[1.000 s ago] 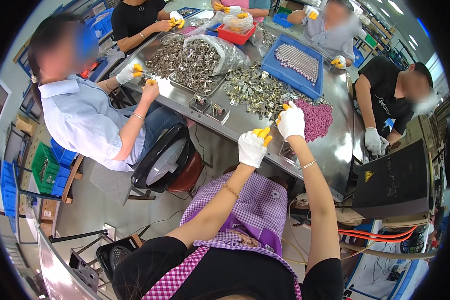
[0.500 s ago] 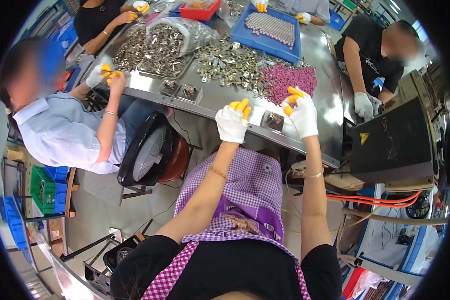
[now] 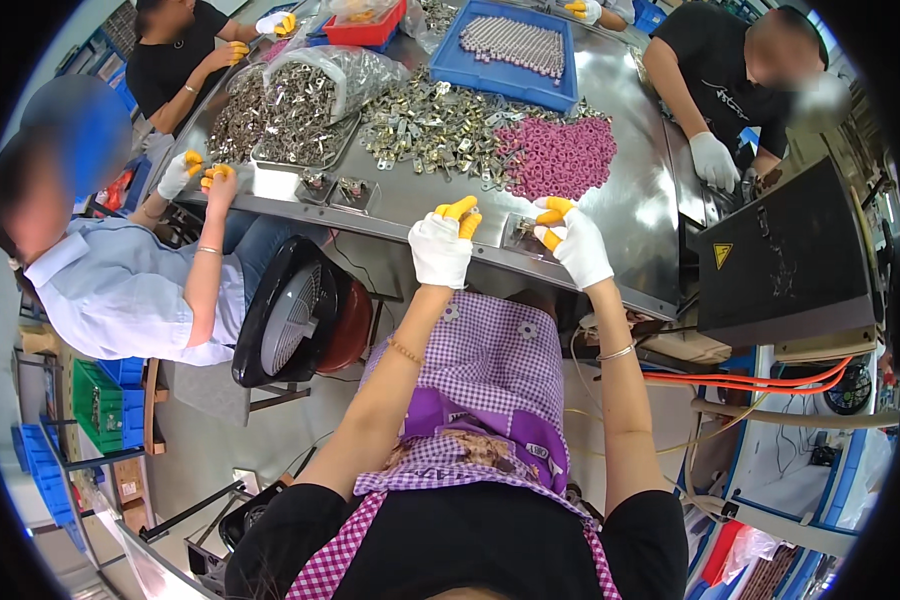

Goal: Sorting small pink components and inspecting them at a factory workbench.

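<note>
Both my hands wear white gloves with yellow fingertips, held over the near edge of a metal table. My left hand is closed in a pinch; what it holds, if anything, is too small to make out. Beside the small clear-sided fixture is my right hand, its fingers bent inward at the fixture's right side. Anything between those fingertips is hidden. Beyond my hands lies a heap of small pink rings, touching a spread of small silver and brass-coloured metal pieces.
A blue tray with rows of pink-and-silver parts stands behind the heaps. Left of it, a clear bag spills metal pieces. Co-workers sit left and stand across. A dark machine box is at right, a black fan at left.
My right hand has moved from the near edge of the pink heap left and toward me, to the fixture. My left hand stays pinched near the table edge. The view has shifted slightly.
</note>
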`<state>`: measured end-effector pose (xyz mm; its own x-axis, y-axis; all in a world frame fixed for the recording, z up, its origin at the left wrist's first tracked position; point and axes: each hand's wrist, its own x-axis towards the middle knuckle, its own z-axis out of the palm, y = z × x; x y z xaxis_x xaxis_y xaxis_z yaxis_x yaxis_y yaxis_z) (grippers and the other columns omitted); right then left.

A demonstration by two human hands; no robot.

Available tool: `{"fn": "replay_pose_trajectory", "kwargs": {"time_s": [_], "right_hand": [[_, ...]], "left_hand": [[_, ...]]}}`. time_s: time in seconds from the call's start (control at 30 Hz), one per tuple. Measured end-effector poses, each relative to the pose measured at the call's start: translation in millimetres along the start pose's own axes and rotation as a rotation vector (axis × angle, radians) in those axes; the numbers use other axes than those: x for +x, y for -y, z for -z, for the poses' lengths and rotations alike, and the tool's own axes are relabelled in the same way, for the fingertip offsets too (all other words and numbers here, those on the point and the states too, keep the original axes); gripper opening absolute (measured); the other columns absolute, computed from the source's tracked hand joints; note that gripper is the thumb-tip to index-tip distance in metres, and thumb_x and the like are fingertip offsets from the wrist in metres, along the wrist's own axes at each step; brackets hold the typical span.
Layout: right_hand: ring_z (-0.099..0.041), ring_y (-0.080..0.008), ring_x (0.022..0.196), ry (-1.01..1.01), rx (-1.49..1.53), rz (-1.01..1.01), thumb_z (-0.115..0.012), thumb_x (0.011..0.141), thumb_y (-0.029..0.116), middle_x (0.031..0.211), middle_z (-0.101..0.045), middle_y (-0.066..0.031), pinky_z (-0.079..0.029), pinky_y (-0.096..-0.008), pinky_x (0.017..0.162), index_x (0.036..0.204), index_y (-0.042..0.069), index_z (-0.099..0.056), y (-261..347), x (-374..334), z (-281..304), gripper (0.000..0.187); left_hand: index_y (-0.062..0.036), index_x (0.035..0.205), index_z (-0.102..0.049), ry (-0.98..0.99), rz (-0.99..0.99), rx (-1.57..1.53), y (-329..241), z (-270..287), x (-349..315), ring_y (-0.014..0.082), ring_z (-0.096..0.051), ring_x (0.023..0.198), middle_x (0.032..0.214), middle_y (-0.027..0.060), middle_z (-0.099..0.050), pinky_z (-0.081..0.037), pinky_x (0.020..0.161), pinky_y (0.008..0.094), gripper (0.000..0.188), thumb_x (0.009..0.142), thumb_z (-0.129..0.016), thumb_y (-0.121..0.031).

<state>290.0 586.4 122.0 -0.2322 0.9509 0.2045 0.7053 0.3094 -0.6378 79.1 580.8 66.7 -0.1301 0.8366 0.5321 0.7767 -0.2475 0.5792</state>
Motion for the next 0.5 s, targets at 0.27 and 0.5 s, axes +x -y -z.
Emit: {"fn": "replay_pose_trajectory", "kwargs": {"time_s": [0.27,0.5], "right_hand": [[-0.062,-0.0203,0.084,0.076,0.323,0.086,-0.066,0.08,0.003,0.096,-0.068,-0.0065,-0.049,-0.0276,0.078,0.098,0.003,-0.07,-17,3,-1,0.018],[-0.062,-0.0203,0.085,-0.001,0.323,0.056,-0.068,0.076,-0.002,0.098,-0.067,-0.0074,-0.049,-0.0274,0.078,0.097,0.002,-0.069,-17,-1,-11,0.021]], "left_hand": [[-0.0123,0.123,-0.062,0.545,0.173,-0.197,-48,14,-10,0.021,-0.063,0.071,0.087,0.0033,-0.069,-0.048,0.066,0.0303,0.044,0.082,-0.071,-0.023],[-0.0117,0.124,-0.061,0.529,0.174,-0.225,-46,23,-4,0.0188,-0.063,0.072,0.089,0.0036,-0.069,-0.049,0.066,0.0292,0.046,0.081,-0.072,-0.024]]}}
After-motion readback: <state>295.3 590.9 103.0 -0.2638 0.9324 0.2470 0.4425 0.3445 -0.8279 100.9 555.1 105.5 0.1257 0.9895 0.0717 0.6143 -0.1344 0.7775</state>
